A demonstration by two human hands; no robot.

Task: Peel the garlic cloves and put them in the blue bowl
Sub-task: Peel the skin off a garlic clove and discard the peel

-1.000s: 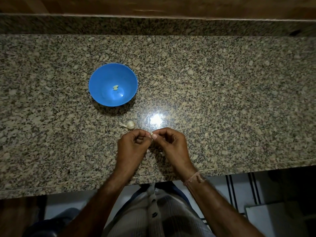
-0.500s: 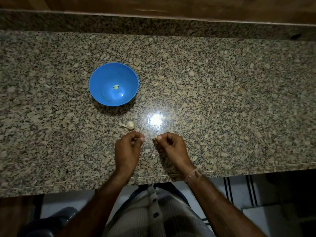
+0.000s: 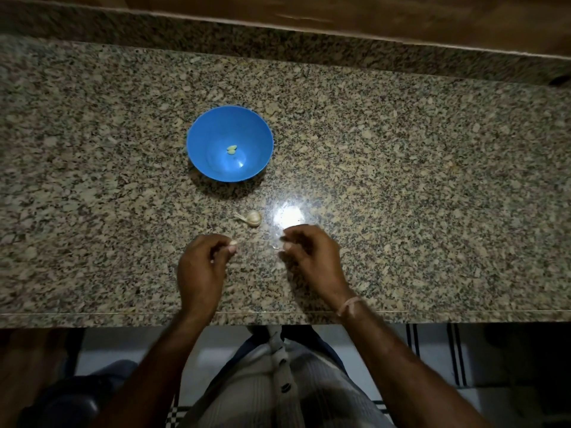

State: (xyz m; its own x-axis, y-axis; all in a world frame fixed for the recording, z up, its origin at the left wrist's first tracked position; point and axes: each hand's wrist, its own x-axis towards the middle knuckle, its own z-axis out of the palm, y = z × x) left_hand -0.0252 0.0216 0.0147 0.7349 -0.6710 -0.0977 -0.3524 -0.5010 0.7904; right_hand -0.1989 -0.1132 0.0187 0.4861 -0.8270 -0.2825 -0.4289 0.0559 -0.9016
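**Hands apart over the granite, a clove in the left**

The speckled granite countertop [image 3: 401, 180] runs the full width of the view. Its front edge lies just under the person's wrists, and a low granite upstand [image 3: 278, 41] closes it off at the back, with a wooden surface above that. To the right of the hands the stone is bare out to the frame edge; to the left a wide stretch is likewise bare. A bright glare spot [image 3: 289, 215] sits on the polished stone just beyond the right hand.

The blue bowl [image 3: 200, 162] stands upright left of centre, well apart from the hands and set back from the front edge. Two small pale yellow-green peeled cloves [image 3: 231, 149] lie together near its bottom. Between the bowl and the hands, a small garlic bulb [image 3: 253, 218] rests on its side, papery white with a dry stalk pointing left.

The left hand [image 3: 200, 267] and right hand [image 3: 312, 254] are held apart, both low over the countertop near its front edge. The left pinches a whitish garlic clove [image 3: 233, 243] at its fingertips. The right hand's fingers are curled inward; a tiny pale scrap [image 3: 276, 248] shows just beside its fingertips, and I cannot tell whether it is held or lying on the stone. A thin thread band [image 3: 349, 305] circles the right wrist.
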